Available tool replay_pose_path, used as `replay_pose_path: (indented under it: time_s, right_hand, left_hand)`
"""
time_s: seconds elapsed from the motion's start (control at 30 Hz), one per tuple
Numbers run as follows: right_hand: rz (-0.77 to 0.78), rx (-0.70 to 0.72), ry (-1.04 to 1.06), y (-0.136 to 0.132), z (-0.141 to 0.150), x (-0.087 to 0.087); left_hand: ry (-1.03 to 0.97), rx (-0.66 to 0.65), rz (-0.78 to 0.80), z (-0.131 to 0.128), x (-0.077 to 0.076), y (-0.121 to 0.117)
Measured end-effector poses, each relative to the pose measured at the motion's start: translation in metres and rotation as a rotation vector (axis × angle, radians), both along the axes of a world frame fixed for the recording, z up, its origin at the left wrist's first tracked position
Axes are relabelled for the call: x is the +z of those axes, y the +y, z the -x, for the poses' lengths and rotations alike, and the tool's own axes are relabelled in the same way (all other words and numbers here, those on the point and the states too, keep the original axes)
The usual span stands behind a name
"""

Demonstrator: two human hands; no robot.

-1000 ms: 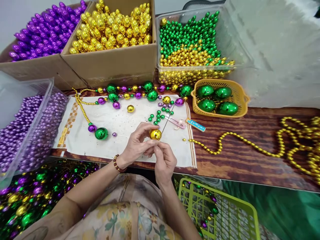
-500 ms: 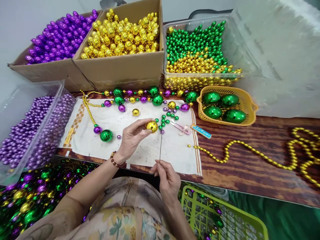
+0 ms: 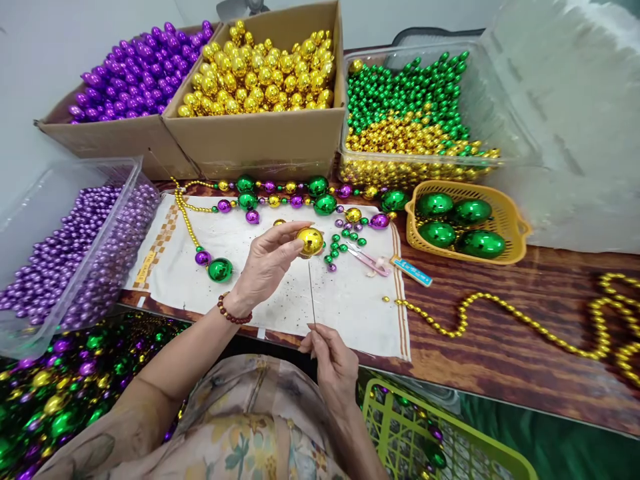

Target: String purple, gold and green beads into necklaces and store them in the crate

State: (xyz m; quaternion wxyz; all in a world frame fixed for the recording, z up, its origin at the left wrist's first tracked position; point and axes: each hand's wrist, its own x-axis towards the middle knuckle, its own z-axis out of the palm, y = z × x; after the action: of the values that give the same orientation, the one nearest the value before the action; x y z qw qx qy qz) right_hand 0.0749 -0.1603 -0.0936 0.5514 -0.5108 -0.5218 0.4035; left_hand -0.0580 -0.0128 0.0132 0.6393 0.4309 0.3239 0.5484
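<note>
Compared with half a second earlier, the gold ball [image 3: 310, 241] had been raised slightly farther from the right hand [image 3: 330, 357], and the needle [image 3: 311, 293] between them stood nearly upright. The ball was pinched between thumb and fingertips of the left hand [image 3: 265, 267], above the white cloth [image 3: 280, 293] spread on the desk [image 3: 500, 333]. The needle's lower end was pinched by the right hand's thumb and forefinger, near the cloth's front edge.

Containers were arranged around the cloth. One cardboard box [image 3: 115, 137] was filled with purple beads; the box beside it [image 3: 265, 140] was heaped with gold beads. A clear tub [image 3: 500, 120] was loaded with small green beads over small gold ones. Four large green balls lay in the yellow basket [image 3: 515, 230]. Small purple beads filled the clear tray [image 3: 100, 267] at left.

The gold ball appeared round, glossy and mirror-like, with a bright highlight on top. A partly strung strand [image 3: 300, 193] of green, purple and gold beads lay along the cloth's far edge.
</note>
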Motion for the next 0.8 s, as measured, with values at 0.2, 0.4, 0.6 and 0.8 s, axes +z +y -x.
replay_pose_path:
  time_s: [0.2,0.4,0.6,0.8]
  right_hand:
    - [0.005,0.001,0.012,0.002,0.001,0.001]
    - [0.012,-0.005,0.039,0.004,0.004,0.000]
    - [-0.034,-0.024,0.040,0.009,0.008,0.006]
    - [-0.077,-0.050,0.033,0.013,0.012,0.010]
  left_hand:
    - [-0.040,-0.012,0.023,-0.001,0.002,-0.002]
    - [-0.032,-0.034,0.032,-0.001,0.000,-0.006]
    - [-0.019,-0.065,-0.005,-0.004,-0.002,-0.016]
    - [0.012,-0.100,-0.062,-0.003,-0.003,-0.026]
